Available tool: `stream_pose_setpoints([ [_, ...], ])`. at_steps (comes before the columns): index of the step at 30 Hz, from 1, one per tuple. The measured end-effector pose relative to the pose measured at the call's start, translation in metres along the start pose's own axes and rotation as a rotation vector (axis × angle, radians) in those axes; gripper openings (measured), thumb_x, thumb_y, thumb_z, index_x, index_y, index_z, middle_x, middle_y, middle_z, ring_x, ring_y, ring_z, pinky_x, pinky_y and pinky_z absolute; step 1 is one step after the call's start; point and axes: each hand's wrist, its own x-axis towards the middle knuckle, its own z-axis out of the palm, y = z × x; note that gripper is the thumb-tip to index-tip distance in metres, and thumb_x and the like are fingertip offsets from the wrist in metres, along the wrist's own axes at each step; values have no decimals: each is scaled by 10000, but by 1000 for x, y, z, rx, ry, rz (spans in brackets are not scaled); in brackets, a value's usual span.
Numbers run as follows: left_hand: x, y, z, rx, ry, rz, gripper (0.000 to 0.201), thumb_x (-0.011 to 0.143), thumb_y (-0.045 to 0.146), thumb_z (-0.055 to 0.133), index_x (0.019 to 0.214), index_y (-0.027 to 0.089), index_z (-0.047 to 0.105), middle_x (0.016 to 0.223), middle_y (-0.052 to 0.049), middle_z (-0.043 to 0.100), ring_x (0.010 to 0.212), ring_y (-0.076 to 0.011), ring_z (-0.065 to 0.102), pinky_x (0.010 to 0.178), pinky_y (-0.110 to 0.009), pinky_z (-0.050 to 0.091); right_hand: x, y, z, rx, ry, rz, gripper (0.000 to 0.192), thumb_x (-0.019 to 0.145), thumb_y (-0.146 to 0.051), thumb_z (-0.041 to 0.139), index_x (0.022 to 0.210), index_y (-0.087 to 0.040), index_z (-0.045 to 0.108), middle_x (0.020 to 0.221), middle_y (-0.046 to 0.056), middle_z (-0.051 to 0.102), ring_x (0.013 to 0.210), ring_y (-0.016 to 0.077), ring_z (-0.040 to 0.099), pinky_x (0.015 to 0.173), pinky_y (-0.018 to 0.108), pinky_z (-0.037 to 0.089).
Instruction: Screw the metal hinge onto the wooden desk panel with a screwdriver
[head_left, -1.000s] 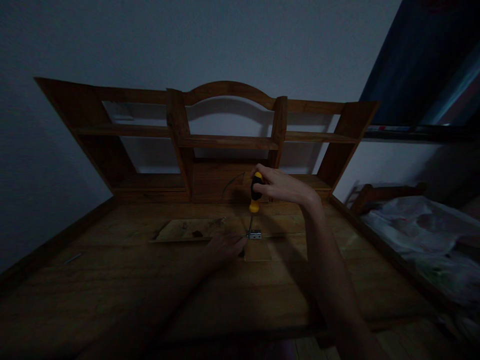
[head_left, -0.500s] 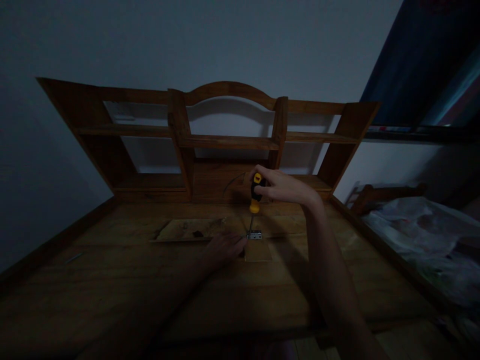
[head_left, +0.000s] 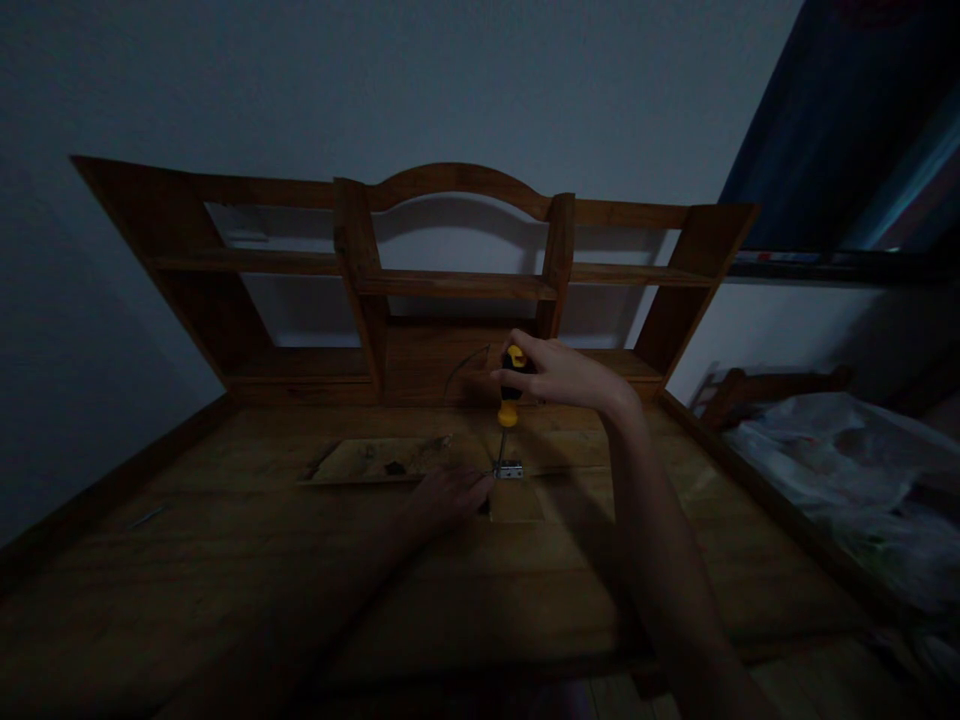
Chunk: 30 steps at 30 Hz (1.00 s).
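My right hand point(head_left: 559, 375) grips the black and yellow handle of a screwdriver point(head_left: 510, 400) held upright, its tip down on a small metal hinge point(head_left: 510, 469) on the wooden desk point(head_left: 450, 570). My left hand point(head_left: 448, 495) lies flat on the desk just left of the hinge, fingertips touching the edge of a small wooden piece point(head_left: 516, 500). A shallow rectangular recess point(head_left: 390, 460) in the desk top runs to the left of the hinge.
A wooden hutch with shelves point(head_left: 450, 285) stands at the back of the desk against a pale wall. At the right lies a bed with light bedding point(head_left: 847, 470). A thin wire point(head_left: 461, 362) hangs in the hutch's middle bay. The room is dim.
My right hand has shifted its grip slightly on the screwdriver handle, turning a little. The left hand and the hinge have stayed where they were.
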Motion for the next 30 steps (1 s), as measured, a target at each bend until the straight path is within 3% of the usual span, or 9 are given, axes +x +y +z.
stream_pose_setpoints([
  [2, 0, 0, -1, 5, 4, -2, 118, 942, 155, 486, 968, 162, 602, 862, -38, 646, 786, -188, 583, 666, -295, 407, 1, 1, 1, -28, 14, 7, 369, 842, -528, 532, 1007, -199, 514, 850, 47, 617, 719, 180, 548, 632, 298, 372],
  [7, 2, 1, -6, -2, 2, 3, 157, 956, 138, 455, 993, 159, 606, 852, -33, 651, 779, -180, 587, 679, -301, 411, 2, 2, 2, 22, -8, -71, 274, 821, -366, 540, 1036, -198, 525, 943, 46, 622, 785, 172, 564, 679, 289, 396],
  [14, 2, 2, -6, 6, -15, -7, 143, 955, 140, 456, 973, 153, 597, 831, -35, 639, 750, -182, 571, 652, -295, 400, 1, -1, 2, -12, 31, -10, 392, 839, -563, 539, 979, -198, 530, 879, 48, 627, 755, 179, 565, 672, 297, 384],
  [19, 1, 1, -3, -9, -4, 0, 132, 953, 138, 458, 969, 148, 589, 837, -41, 638, 754, -181, 566, 642, -285, 390, 1, -3, 1, 96, 0, -96, 298, 815, -338, 568, 1078, -202, 542, 1016, 47, 637, 840, 170, 574, 737, 287, 407],
  [25, -1, -1, 1, 16, -8, 9, 135, 935, 134, 497, 1013, 162, 604, 845, -29, 643, 754, -170, 573, 633, -293, 379, 2, -3, 5, 93, 32, -86, 287, 859, -436, 539, 1036, -211, 553, 927, 37, 647, 784, 172, 572, 715, 303, 411],
  [30, 1, 1, -3, 20, 0, 5, 138, 930, 133, 489, 982, 160, 614, 835, -33, 649, 749, -169, 585, 628, -285, 381, 1, -2, 2, 117, 20, -129, 284, 793, -289, 570, 1064, -205, 548, 1052, 49, 636, 915, 184, 573, 802, 309, 418],
])
